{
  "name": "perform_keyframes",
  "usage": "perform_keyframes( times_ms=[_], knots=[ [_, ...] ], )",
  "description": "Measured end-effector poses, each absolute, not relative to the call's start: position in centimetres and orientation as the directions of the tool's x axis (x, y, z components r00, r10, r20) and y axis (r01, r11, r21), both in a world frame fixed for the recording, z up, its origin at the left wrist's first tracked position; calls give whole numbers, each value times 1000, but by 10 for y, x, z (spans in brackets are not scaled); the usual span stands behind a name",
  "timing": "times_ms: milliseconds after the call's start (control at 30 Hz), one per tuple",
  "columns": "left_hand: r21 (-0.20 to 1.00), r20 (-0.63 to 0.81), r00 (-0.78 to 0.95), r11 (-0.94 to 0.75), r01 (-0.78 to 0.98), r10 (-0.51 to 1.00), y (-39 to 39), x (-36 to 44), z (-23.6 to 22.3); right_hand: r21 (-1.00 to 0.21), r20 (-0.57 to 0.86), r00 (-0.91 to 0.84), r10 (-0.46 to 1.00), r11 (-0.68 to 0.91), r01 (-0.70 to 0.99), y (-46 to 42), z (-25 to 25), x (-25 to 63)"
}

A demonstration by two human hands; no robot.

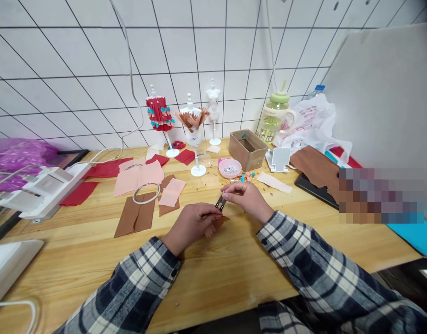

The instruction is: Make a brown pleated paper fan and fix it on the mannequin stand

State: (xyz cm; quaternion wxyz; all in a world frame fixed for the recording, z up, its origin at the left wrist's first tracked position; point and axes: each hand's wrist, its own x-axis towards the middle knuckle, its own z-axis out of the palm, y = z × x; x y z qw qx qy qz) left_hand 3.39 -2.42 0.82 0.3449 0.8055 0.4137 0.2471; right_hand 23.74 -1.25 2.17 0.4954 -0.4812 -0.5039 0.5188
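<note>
My left hand (191, 223) is closed around a small brown paper piece with a fringed edge (218, 223), held just above the wooden table (234, 269). My right hand (246, 198) pinches a small dark pair of snips (220, 201) whose tip points down at the paper. Both hands meet at the table's middle. Both sleeves are plaid.
Three small mannequin stands (194, 134) stand at the back, two dressed in paper. Pink, red and brown paper sheets (140, 178) and a tape ring (145, 193) lie left. A pink bowl (229, 167), cardboard box (247, 148), green cup (275, 116) and power strip (46, 183) surround them.
</note>
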Motion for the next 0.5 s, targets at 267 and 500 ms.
perform_keyframes(
  times_ms=[267, 500],
  knots=[
    [807, 111, 432, -335, 486, 895, -18, 36, 6, -989, -145, 18, 989, -144, -35, 0, 20, 267],
    [806, 125, 467, -364, 467, 876, -22, 36, 6, -993, 11, -126, 992, 26, 118, -13, 18, 239]
  ],
)
